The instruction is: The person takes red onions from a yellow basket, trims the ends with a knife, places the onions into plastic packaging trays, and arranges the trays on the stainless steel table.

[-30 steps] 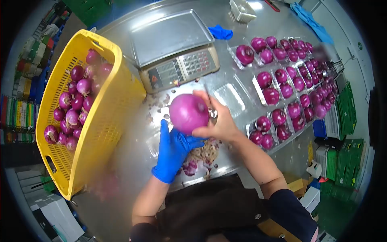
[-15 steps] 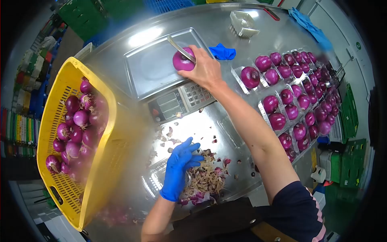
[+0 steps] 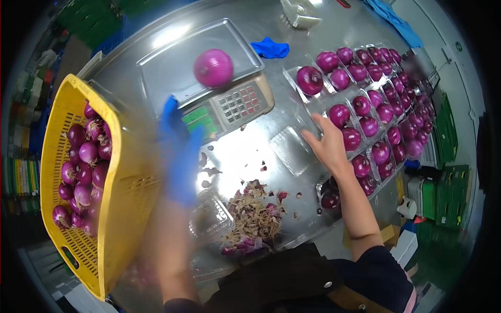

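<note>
Right hand (image 3: 330,142), bare, at 3 o'clock: spread, thumb well apart from the fingers, nothing seen in its grasp. Its fingertips came up close to the packed trays (image 3: 308,99) of onions at 2 o'clock; whether they touched, could not tell. Left hand (image 3: 180,151), blue-gloved, at 9 o'clock: badly motion-blurred, at least one finger pointing toward 11 o'clock. Could not tell how far it was opened or whether it held anything; it lay over or just beside the near left corner of the scale (image 3: 267,94). Large red onion (image 3: 213,68) sat alone on the metal pan at 11 o'clock, clear of both hands. Scale's display (image 3: 199,123) glowed green, figures unreadable, its left end partly behind the glove. Peel heap (image 3: 254,216) at 6 o'clock; clear tray (image 3: 211,213) at 7 o'clock, partly lost in forearm blur; another clear piece of packaging (image 3: 290,151) lay flat on the bench (image 3: 308,40), near the right hand. Yellow basket (image 3: 128,195), toward 8 o'clock, held more onions, its near wall hiding some of them. Purple smear (image 3: 141,274) below it, toward 7 o'clock, too blurred to name. Far onions toward 2 o'clock ran together, with a dark blurred patch above. Clear tub (image 3: 301,14) near 1 o'clock; red-edged object (image 3: 343,3) beyond it cut off by the frame's top.
</note>
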